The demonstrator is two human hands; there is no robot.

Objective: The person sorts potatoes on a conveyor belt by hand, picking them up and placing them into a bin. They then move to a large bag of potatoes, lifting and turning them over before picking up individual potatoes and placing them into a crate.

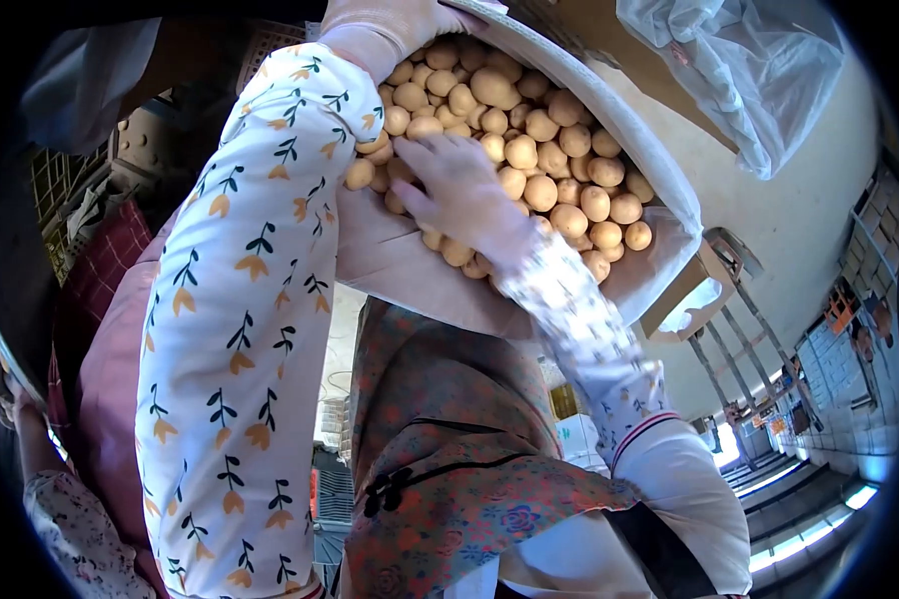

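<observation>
Many small, round, tan potatoes [539,190] fill a container lined with pale cloth or sheeting [440,280], its white rim [659,140] curving round the right side. My right hand [459,190], gloved and slightly blurred, lies over the potatoes at the near left with its fingers spread. It touches the top layer and grips none that I can see. At the top edge of the view, my gloved left hand [385,28] is at the far left rim of the container. Its fingers are mostly cut off or hidden. Patterned sleeve covers reach up both arms.
A clear plastic bag [739,80] hangs over cardboard at the upper right. Beyond the container are an open cardboard box [684,299] and a metal frame [754,349]. Another person's floral sleeve [80,529] shows at lower left, near pink fabric [120,349].
</observation>
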